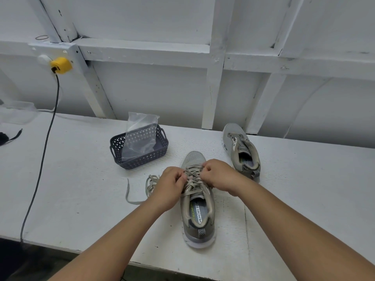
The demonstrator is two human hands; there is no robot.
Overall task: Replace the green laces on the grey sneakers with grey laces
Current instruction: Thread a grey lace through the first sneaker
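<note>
Table point(81, 179): near sneaker point(197, 216) by edge.

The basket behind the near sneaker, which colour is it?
Dark navy basket, head view.

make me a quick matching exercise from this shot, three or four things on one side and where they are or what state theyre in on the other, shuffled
Things:
1. near sneaker
2. far sneaker
3. plastic bag
4. yellow plug

Places or states:
A. standing in the dark basket
B. in the wall socket
C. no lace in it, set aside on the right
D. under both hands, its lace being worked

Pairs: 1-D, 2-C, 3-A, 4-B
</note>
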